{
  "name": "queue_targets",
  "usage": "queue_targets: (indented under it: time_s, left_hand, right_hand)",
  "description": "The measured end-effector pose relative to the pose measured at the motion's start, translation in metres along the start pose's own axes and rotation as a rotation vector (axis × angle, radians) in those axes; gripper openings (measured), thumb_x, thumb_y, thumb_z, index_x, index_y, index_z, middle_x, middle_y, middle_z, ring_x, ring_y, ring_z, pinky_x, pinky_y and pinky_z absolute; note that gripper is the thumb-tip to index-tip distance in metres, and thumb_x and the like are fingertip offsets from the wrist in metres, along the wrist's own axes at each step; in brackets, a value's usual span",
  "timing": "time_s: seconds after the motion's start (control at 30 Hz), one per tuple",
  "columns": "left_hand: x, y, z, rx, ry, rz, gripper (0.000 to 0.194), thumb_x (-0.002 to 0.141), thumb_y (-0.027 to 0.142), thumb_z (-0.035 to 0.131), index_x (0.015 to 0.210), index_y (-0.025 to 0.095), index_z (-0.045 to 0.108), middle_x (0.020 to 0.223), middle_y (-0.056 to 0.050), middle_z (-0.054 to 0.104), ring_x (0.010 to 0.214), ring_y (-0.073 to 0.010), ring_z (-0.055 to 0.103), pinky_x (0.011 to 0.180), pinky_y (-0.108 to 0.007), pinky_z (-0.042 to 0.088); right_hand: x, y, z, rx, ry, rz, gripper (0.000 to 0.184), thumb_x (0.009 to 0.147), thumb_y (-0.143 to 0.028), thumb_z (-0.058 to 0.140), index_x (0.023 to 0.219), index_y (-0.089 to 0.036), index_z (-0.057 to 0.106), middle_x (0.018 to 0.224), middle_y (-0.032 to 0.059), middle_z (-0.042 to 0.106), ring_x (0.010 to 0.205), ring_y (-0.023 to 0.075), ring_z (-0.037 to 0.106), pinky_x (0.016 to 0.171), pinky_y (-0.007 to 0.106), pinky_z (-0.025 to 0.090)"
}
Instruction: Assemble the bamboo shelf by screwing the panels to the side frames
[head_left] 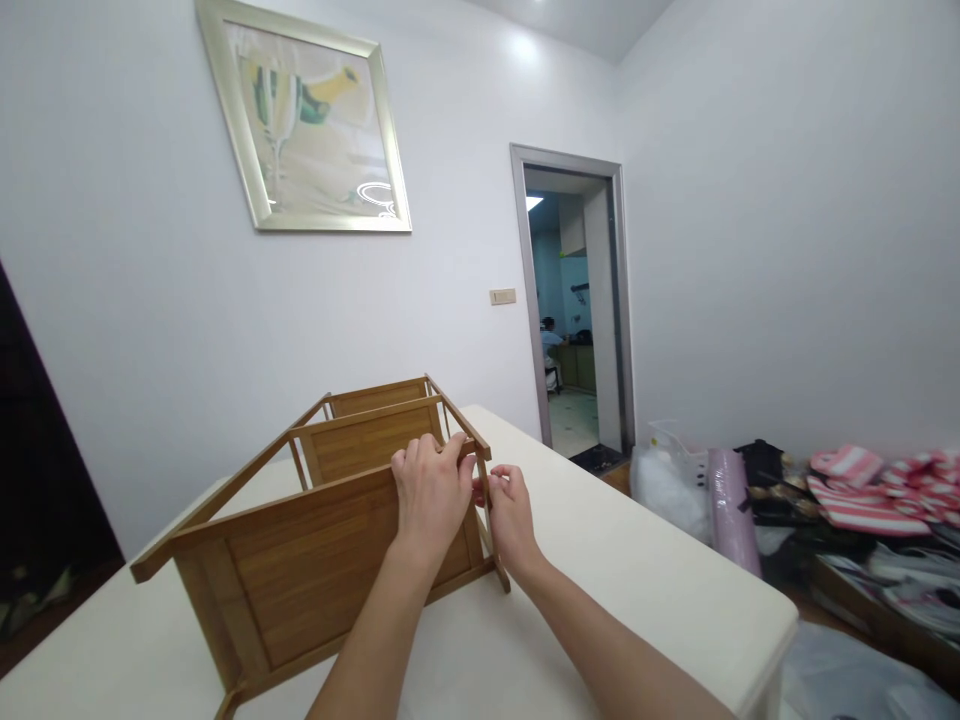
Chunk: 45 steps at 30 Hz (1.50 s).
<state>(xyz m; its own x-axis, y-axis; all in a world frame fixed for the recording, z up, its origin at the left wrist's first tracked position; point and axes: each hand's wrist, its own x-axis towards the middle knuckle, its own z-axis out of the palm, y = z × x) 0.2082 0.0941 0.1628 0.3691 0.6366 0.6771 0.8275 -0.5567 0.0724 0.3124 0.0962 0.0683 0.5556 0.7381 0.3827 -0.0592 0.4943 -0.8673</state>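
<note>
A brown wooden shelf rack (352, 560) lies on its side on the white table (600, 560), its panels standing on edge one behind another. Near the rack's right corner, my left hand (435, 490) is closed over the upper edge of the nearest panel, thumb and fingers against the wood. My right hand (514, 515) is beside the right-hand post, its fingers curled together in a pinch. Whatever those fingertips hold is too small or too hidden to make out.
A framed picture (315, 130) hangs on the wall. Beyond the table is a doorway (574, 320), with a person seated in the far room. On the right lie a pink roll (731, 510), plastic bags (667, 480) and striped cloth (870, 490).
</note>
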Motion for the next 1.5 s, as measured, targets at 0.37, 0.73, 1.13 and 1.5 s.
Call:
queue_targets:
  time_s: [0.37,0.73,1.13,1.5]
  left_hand:
    - [-0.004,0.003,-0.016,0.004,-0.064,-0.008,0.027,0.093,0.039,0.046,0.104,0.023,0.065,0.092,-0.009,0.062,0.095,-0.0269,0.053,0.083,-0.04,0.03]
    - [-0.005,0.002,-0.015,-0.014,-0.012,0.032,0.022,0.093,0.035,0.046,0.093,0.023,0.065,0.086,-0.006,0.067,0.089,-0.0248,0.058,0.079,-0.039,0.028]
    - [-0.004,0.001,-0.012,-0.002,0.014,0.029,0.018,0.092,0.036,0.051,0.092,0.024,0.064,0.084,-0.005,0.066,0.087,-0.0244,0.058,0.078,-0.039,0.028]
    - [-0.005,-0.002,-0.012,-0.003,0.032,0.028,0.017,0.092,0.035,0.05,0.089,0.024,0.063,0.084,-0.006,0.066,0.086,-0.025,0.058,0.078,-0.04,0.029]
  right_hand:
    - [-0.005,-0.003,0.0,-0.04,-0.018,-0.051,0.014,0.09,-0.037,0.046,0.091,-0.023,0.045,0.069,-0.0043,0.057,0.06,0.0138,0.055,0.062,0.029,0.047]
    - [-0.006,-0.004,0.0,-0.022,-0.017,-0.097,0.017,0.09,-0.04,0.049,0.093,-0.024,0.047,0.063,-0.0062,0.057,0.056,0.014,0.055,0.056,0.027,0.045]
    - [0.006,-0.038,-0.007,-0.079,0.165,-0.274,0.023,0.084,-0.043,0.061,0.081,-0.021,0.057,0.076,-0.0018,0.057,0.07,0.0137,0.053,0.071,0.029,0.046]
    - [0.018,-0.059,0.01,0.281,-0.052,-0.015,0.02,0.07,-0.035,0.074,0.078,-0.019,0.066,0.078,0.0011,0.066,0.072,0.0145,0.057,0.068,0.028,0.045]
